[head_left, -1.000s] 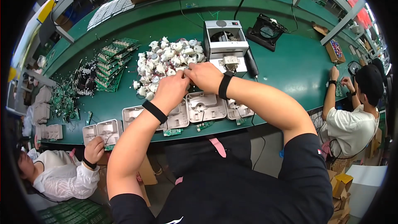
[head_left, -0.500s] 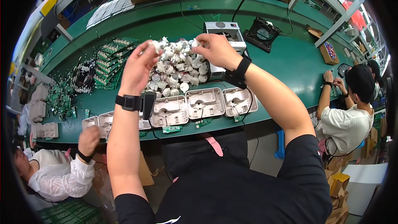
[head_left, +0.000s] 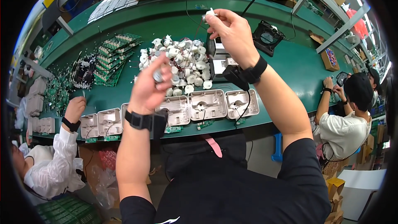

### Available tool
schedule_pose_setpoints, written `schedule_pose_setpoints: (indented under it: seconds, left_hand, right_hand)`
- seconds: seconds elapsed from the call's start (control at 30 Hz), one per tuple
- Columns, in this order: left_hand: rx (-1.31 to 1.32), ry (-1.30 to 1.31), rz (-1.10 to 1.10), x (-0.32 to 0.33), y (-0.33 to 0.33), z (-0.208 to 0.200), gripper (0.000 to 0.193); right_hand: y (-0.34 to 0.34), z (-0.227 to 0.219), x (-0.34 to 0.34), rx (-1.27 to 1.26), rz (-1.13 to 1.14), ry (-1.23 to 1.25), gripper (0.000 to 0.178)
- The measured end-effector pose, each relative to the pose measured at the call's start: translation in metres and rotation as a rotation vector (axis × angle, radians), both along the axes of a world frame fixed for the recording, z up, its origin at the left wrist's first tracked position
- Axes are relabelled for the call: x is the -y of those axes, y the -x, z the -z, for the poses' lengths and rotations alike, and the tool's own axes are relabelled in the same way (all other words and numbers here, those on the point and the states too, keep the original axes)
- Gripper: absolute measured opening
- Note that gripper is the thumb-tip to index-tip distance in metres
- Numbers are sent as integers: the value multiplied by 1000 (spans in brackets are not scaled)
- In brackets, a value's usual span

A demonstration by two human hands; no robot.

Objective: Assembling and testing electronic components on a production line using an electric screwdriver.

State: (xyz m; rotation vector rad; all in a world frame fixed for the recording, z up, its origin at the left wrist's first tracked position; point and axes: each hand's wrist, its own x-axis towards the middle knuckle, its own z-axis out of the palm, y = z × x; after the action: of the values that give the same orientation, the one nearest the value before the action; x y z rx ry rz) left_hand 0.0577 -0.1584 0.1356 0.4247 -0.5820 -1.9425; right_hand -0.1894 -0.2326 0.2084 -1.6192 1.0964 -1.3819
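Observation:
My right hand (head_left: 236, 33) is raised above the far side of the bench, pinching a small white plastic part (head_left: 210, 14) with a thin wire hanging from it. Slightly smeared by motion, my left hand (head_left: 150, 84) is over the near left of the pile, its fingers curled round a small round silvery-white part (head_left: 157, 75). Below and between both hands lies a pile of white plastic parts (head_left: 192, 60) with round metal bodies and thin wires. A row of open off-white plastic housings (head_left: 207, 103) runs along the front edge, with green circuit boards (head_left: 173, 129) beside them.
A grey-white boxy device (head_left: 219, 60) stands right of the pile, a black fan (head_left: 268, 37) beyond it. Stacked green boards (head_left: 114, 60) and loose boards (head_left: 62, 93) lie left. One co-worker's hand (head_left: 76, 108) is at the left edge; another co-worker (head_left: 346, 114) sits right.
My right hand has lifted up and right, away from the pile, with the white part. My left hand has come down toward me. The left co-worker's hand has moved left.

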Motion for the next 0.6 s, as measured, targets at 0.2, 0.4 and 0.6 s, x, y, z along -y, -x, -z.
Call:
schedule_pose_setpoints:
  seconds: [0.2, 0.4, 0.6]
  left_hand:
    - [237, -19, 91, -30, 43, 3, 28]
    - [209, -269, -15, -42, 62, 11, 37]
    - [80, -312, 28, -76, 67, 41, 43]
  right_hand:
    - [1, 13, 5, -420, -47, -30, 40]
    - [-5, 34, -27, -658, -199, 19, 38]
    - [3, 47, -95, -755, -411, 455, 27]
